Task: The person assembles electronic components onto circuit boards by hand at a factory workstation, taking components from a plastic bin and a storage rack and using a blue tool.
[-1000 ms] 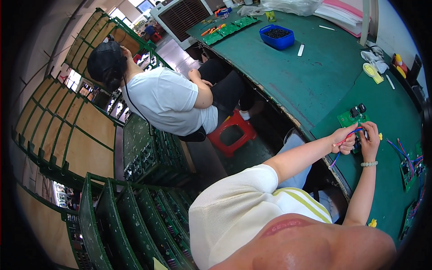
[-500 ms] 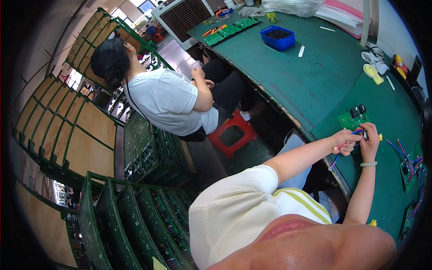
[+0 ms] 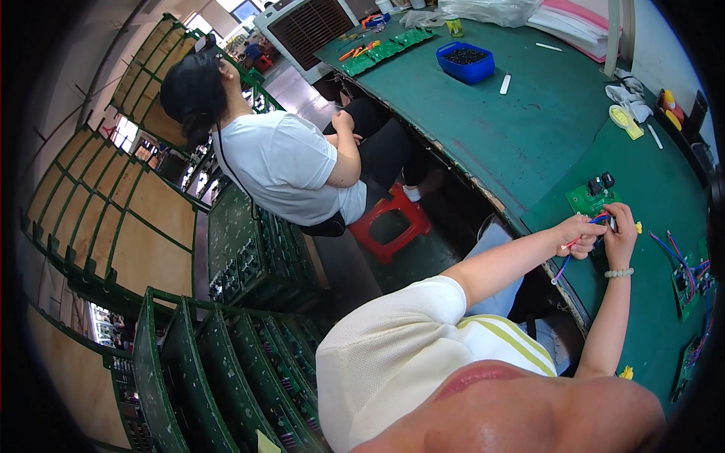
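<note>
Gripping a bunch of red and blue wires (image 3: pixel 599 218) in a closed left hand (image 3: pixel 580 235), letting a blue end poke out below the fist. Pinching the same wires in the bent fingers of the right hand (image 3: pixel 622 229), pretty much right beside the left, though not really making out the exact grip at this size. Wearing a pale beaded bracelet (image 3: pixel 619 272) on that right wrist, btw. Working just by a green circuit board (image 3: pixel 581 199) on the green worktable (image 3: pixel 483 136), hiding part of it behind both hands, so not being able to tell about any contact. Spotting more wired boards (image 3: pixel 685 291) over to the right. Looking further up, seeing a blue tub (image 3: pixel 470 74) of small black bits, plus a co-worker (image 3: pixel 279 162) in a white T-shirt off left, sitting on a red stool (image 3: pixel 391 243).
</note>
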### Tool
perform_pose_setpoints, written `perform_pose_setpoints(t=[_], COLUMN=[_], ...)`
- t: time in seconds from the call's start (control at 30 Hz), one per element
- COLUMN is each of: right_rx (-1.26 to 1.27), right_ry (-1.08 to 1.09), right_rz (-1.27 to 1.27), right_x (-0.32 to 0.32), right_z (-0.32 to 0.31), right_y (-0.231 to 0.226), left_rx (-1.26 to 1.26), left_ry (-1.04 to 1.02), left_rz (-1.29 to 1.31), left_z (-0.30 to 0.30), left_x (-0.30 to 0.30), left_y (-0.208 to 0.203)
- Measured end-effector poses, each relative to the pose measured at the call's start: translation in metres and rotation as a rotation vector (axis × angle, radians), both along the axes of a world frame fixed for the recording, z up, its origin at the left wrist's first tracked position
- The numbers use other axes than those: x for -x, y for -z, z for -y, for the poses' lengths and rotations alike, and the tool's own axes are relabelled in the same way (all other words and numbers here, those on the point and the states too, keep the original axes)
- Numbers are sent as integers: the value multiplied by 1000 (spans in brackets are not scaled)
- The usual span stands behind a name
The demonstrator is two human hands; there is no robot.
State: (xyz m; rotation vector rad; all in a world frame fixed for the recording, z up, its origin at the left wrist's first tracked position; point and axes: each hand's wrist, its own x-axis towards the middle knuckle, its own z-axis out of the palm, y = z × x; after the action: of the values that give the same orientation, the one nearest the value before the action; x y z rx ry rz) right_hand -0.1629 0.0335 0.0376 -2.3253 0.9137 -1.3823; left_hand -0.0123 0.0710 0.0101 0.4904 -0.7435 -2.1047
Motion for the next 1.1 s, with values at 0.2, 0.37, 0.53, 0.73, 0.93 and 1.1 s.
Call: perform_pose_setpoints(t=[0.2,0.37,0.53,0.73,0.93,1.1], right_rx=[24,-1,19,6,29,47], right_ry=[-1,-9,-10,-6,10,24], right_rz=[-5,2,0,4,-30,-31], right_x=[0,1,0,1,2,4], right_z=[1,2,2,1,3,3], right_y=[1,2,1,0,0,2], left_rx=[24,18,36,17,7,25], left_ry=[-42,-73,-67,-63,-87,-131], left_rz=[2,6,-5,-9,0,7], left_z=[-1,-2,2,1,-2,-5], left_x=[1,3,2,3,3,6], left_y=[1,0,11,8,2,1])
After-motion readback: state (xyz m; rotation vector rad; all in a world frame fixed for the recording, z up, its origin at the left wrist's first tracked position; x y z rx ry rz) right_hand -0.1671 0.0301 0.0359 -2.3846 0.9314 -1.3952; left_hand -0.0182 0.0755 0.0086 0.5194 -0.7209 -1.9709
